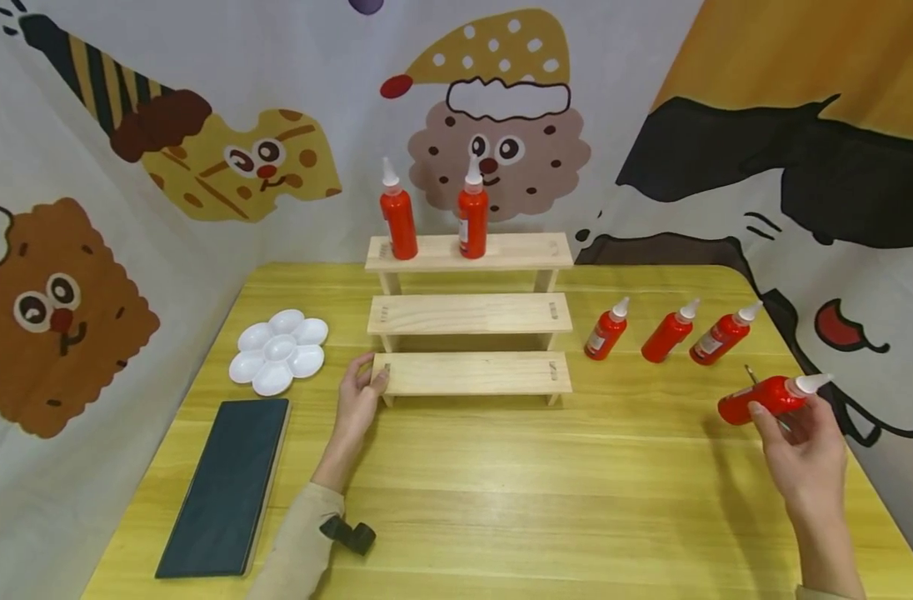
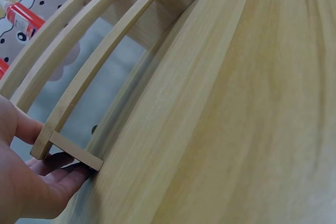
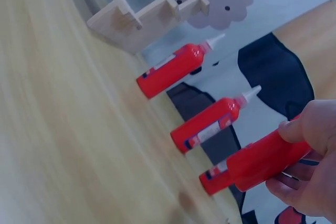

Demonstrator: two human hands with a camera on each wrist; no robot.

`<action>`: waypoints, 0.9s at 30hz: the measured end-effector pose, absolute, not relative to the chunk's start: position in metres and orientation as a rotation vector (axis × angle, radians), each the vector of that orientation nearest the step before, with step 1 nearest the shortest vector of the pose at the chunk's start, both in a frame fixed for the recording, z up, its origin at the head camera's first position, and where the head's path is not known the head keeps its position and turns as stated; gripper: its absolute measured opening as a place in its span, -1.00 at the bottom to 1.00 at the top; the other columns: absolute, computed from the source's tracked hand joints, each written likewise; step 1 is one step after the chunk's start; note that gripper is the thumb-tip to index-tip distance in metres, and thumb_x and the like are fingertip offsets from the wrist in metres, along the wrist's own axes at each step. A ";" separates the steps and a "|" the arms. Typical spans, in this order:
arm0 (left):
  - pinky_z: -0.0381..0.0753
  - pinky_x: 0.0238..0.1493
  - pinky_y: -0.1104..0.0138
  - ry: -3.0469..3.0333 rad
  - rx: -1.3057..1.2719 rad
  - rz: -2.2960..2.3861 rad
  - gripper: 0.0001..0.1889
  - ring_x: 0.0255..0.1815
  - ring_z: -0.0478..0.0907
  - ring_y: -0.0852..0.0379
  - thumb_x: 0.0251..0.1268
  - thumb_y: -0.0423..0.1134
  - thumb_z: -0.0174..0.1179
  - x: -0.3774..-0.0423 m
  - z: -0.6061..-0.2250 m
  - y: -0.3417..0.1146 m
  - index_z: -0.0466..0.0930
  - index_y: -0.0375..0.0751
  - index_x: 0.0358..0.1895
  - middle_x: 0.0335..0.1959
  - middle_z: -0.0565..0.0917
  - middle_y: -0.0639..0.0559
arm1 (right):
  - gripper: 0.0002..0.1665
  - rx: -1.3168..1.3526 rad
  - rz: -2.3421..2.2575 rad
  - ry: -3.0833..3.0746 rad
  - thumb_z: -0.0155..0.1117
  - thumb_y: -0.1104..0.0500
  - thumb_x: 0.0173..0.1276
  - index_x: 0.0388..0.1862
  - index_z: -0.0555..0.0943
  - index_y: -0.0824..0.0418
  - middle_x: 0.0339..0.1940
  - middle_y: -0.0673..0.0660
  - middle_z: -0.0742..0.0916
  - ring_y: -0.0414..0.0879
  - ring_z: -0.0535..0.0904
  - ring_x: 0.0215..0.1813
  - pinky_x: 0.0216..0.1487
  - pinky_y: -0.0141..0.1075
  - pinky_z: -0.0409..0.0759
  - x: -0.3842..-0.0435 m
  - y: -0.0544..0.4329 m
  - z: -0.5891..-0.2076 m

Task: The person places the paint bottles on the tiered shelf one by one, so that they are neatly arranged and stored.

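Observation:
A three-step wooden shelf (image 1: 471, 372) stands mid-table. My left hand (image 1: 357, 402) grips the left end of its lowest step, the thumb at the edge and the fingers under the board in the left wrist view. Over the right side of the table, my right hand (image 1: 807, 458) holds a red squeeze bottle (image 1: 760, 401), tilted with its white nozzle pointing right. Two similar bottles, a left one (image 1: 400, 221) and a right one (image 1: 472, 223), stand on the top step. Three more, a near one (image 3: 170, 71) among them, stand on the table right of the shelf.
On the left lie a white flower-shaped palette (image 1: 279, 350) and a dark green notebook (image 1: 224, 487). A thin stick-like thing (image 1: 751, 374) shows behind the held bottle. A cloth printed with cartoon biscuits (image 1: 239, 50) hangs behind the wooden table (image 1: 546, 517).

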State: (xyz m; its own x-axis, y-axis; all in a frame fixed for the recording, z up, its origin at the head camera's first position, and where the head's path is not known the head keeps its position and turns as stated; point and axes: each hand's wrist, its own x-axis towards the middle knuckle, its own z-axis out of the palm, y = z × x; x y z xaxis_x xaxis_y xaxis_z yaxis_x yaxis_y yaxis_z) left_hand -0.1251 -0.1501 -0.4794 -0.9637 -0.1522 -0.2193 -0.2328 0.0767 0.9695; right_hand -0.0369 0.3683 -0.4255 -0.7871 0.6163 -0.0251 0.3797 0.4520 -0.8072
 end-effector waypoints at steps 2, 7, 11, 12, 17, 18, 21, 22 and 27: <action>0.47 0.28 0.10 2.257 -0.399 2.054 -0.47 0.31 0.53 -0.27 0.54 -0.27 0.05 -0.125 -0.480 -0.149 0.24 -0.25 0.50 0.38 0.49 -0.37 | -0.29 -0.848 1.260 -2.425 0.22 0.11 0.52 0.57 0.25 -0.13 0.57 0.08 0.43 -0.16 0.41 0.49 0.31 -0.60 0.36 -0.038 0.366 -0.420; 0.44 0.34 0.04 2.241 -0.396 2.064 -0.46 0.34 0.50 -0.28 0.55 -0.27 0.04 -0.123 -0.481 -0.149 0.21 -0.27 0.51 0.40 0.47 -0.38 | -0.32 -0.798 1.242 -2.397 0.23 0.12 0.50 0.54 0.29 -0.13 0.49 0.03 0.50 -0.30 0.49 0.35 0.24 -0.64 0.40 -0.045 0.357 -0.404; 0.42 0.36 0.01 2.245 -0.396 2.069 -0.46 0.34 0.50 -0.28 0.55 -0.29 0.04 -0.123 -0.482 -0.148 0.21 -0.28 0.51 0.40 0.47 -0.38 | -0.32 -0.741 1.248 -2.374 0.23 0.14 0.50 0.54 0.29 -0.13 0.49 0.03 0.51 -0.26 0.50 0.36 0.26 -0.59 0.41 -0.052 0.348 -0.390; 0.42 0.36 0.02 2.249 -0.397 2.068 -0.46 0.34 0.50 -0.28 0.54 -0.30 0.04 -0.123 -0.482 -0.148 0.21 -0.28 0.51 0.40 0.47 -0.39 | -0.31 -0.720 1.251 -2.371 0.23 0.14 0.50 0.54 0.29 -0.13 0.49 0.04 0.51 -0.24 0.50 0.36 0.27 -0.58 0.41 -0.054 0.346 -0.387; 0.43 0.32 0.08 2.250 -0.401 2.065 -0.46 0.33 0.51 -0.26 0.56 -0.28 0.03 -0.122 -0.481 -0.148 0.20 -0.27 0.52 0.39 0.48 -0.38 | -0.32 -0.578 1.247 -2.350 0.23 0.16 0.50 0.53 0.30 -0.13 0.49 0.05 0.52 -0.19 0.51 0.37 0.30 -0.53 0.43 -0.064 0.331 -0.372; 0.43 0.32 0.09 2.252 -0.403 2.061 -0.46 0.33 0.51 -0.26 0.56 -0.28 0.03 -0.122 -0.481 -0.148 0.20 -0.26 0.52 0.39 0.48 -0.38 | -0.32 -0.542 1.253 -2.339 0.23 0.18 0.50 0.53 0.31 -0.12 0.48 0.05 0.52 -0.18 0.51 0.37 0.31 -0.52 0.43 -0.066 0.328 -0.370; 0.44 0.30 0.11 2.260 -0.400 2.060 -0.46 0.32 0.52 -0.26 0.55 -0.28 0.03 -0.124 -0.481 -0.149 0.21 -0.26 0.52 0.39 0.48 -0.38 | -0.33 -0.460 1.261 -2.305 0.24 0.21 0.49 0.51 0.33 -0.09 0.45 0.06 0.55 -0.22 0.53 0.32 0.31 -0.51 0.45 -0.072 0.320 -0.364; 0.45 0.30 0.11 2.260 -0.397 2.064 -0.46 0.32 0.52 -0.26 0.55 -0.28 0.03 -0.125 -0.481 -0.149 0.21 -0.26 0.51 0.39 0.48 -0.38 | -0.33 -0.437 1.273 -2.292 0.25 0.23 0.48 0.51 0.34 -0.07 0.44 0.06 0.56 -0.23 0.53 0.31 0.31 -0.50 0.45 -0.074 0.318 -0.362; 0.46 0.28 0.12 2.263 -0.398 2.058 -0.47 0.32 0.52 -0.26 0.54 -0.31 0.03 -0.127 -0.480 -0.149 0.22 -0.26 0.50 0.39 0.48 -0.38 | -0.35 -0.328 1.279 -2.274 0.25 0.23 0.48 0.49 0.36 -0.05 0.39 0.05 0.58 -0.27 0.53 0.26 0.31 -0.49 0.47 -0.084 0.308 -0.349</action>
